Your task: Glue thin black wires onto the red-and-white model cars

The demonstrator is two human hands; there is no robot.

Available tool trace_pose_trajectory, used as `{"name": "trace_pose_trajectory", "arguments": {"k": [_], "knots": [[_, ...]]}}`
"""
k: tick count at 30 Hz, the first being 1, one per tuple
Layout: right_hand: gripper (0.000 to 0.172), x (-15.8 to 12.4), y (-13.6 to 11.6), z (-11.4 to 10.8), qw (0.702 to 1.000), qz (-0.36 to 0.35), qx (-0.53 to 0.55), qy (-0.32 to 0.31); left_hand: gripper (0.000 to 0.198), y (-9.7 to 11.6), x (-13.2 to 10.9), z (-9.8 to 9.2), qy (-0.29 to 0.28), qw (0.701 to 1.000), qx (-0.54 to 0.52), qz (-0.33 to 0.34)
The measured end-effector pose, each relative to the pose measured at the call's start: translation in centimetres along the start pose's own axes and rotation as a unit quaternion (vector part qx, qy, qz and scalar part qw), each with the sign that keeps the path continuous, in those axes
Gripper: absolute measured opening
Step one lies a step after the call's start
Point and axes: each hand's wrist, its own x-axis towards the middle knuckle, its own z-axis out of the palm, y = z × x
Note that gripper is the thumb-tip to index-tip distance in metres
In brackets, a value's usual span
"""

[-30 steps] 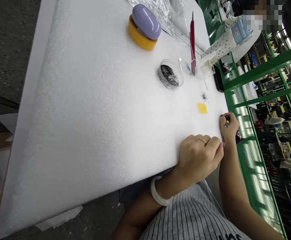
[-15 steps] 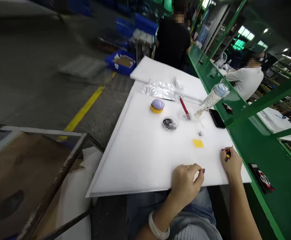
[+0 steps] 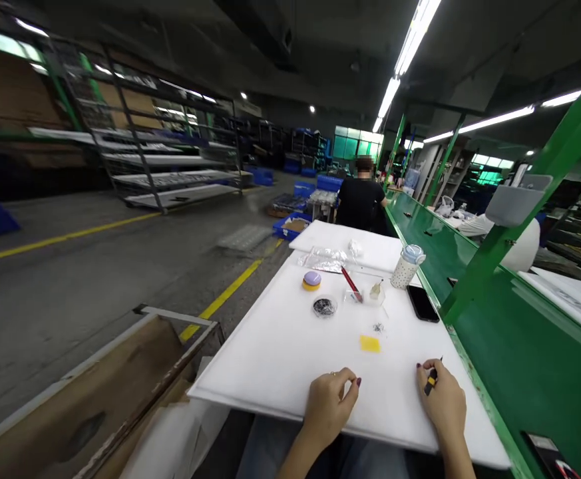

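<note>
My right hand (image 3: 442, 399) rests near the board's right edge, pinching a small yellow-and-black tool (image 3: 430, 382) in its fingers. My left hand (image 3: 329, 406) lies curled on the white foam board (image 3: 265, 372) near its front edge, with nothing visible in it. Ahead of my hands are a yellow square pad (image 3: 370, 343) and a tiny tuft of black fibres (image 3: 379, 327). Farther back stand a round clear dish of black fibres (image 3: 325, 307), a purple-topped yellow round object (image 3: 311, 280) and a red-handled tool (image 3: 351, 283) in a clear holder (image 3: 370, 293).
A black phone (image 3: 422, 303) and a dotted cup (image 3: 406, 267) stand at the board's far right. Crinkled foil wrap (image 3: 324, 259) lies at the back. A green workbench (image 3: 514, 332) runs along the right, a cardboard-filled bin (image 3: 120, 372) sits left, and a person in black (image 3: 361, 203) stands beyond.
My view has tilted up and away, so the board looks smaller and the aisle and ceiling show. Both hands keep their pose, and the right still pinches the small tool.
</note>
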Motion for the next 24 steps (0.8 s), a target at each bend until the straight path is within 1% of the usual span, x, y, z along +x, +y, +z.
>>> {"name": "trace_pose_trajectory", "arguments": {"k": [6,11,16,19,22,24], "knots": [[0.034,0.5,0.4,0.4,0.998,-0.004,0.05,-0.028,0.024,-0.3,0.3,0.7,-0.015,0.999,0.048,-0.017],[0.035,0.4,0.1,0.3,0.997,-0.026,0.072,-0.018,0.023,-0.2,0.6,1.0,-0.029,0.995,0.094,-0.033],[0.036,0.6,0.2,0.0,0.994,-0.015,0.101,-0.049,0.022,0.2,0.9,1.2,-0.037,0.989,0.136,-0.047],[0.036,1.6,1.1,0.5,0.988,-0.004,0.131,-0.085,0.022,0.4,1.0,1.3,-0.032,0.987,0.151,-0.053],[0.038,2.9,2.0,1.3,0.978,0.025,0.157,-0.133,0.022,0.4,1.1,1.5,-0.03,0.985,0.161,-0.058],[0.038,3.3,2.3,1.5,0.975,0.035,0.165,-0.142,0.023,0.3,1.1,1.7,-0.03,0.984,0.164,-0.062]]}}
